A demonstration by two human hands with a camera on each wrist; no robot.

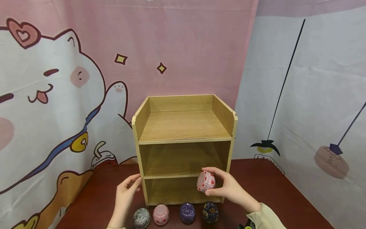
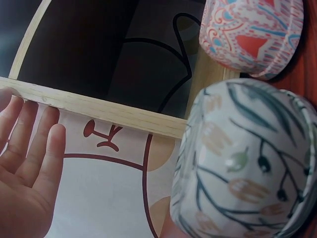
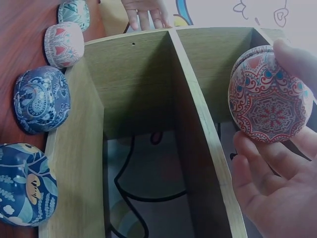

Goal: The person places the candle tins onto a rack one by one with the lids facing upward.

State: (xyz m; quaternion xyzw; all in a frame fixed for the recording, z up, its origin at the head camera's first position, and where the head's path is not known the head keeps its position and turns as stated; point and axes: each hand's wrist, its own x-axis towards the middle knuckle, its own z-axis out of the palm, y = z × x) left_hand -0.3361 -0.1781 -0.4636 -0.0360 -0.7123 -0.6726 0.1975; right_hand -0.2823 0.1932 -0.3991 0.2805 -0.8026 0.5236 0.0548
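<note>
My right hand (image 1: 226, 187) grips a round tin (image 1: 206, 181) with a red and white pattern, in front of the right part of a wooden shelf unit (image 1: 183, 176). In the right wrist view the tin's medallion-patterned face (image 3: 272, 111) shows between thumb and fingers, near the middle board. My left hand (image 1: 125, 189) is at the unit's left side; its fairly straight fingertips (image 2: 49, 114) touch the wooden edge in the left wrist view. Along the unit's front stand a grey-white leafy tin (image 1: 141, 218), a pink-red tin (image 1: 161, 214), a purple-blue tin (image 1: 187, 213) and a dark floral tin (image 1: 210, 212).
The unit has a top tray (image 1: 186, 124) with raised sides and two open compartments below. It stands on a dark red table (image 1: 257, 184). A printed cloth (image 1: 186, 47) hangs behind. A small black and yellow-green object (image 1: 249, 224) lies by the right sleeve.
</note>
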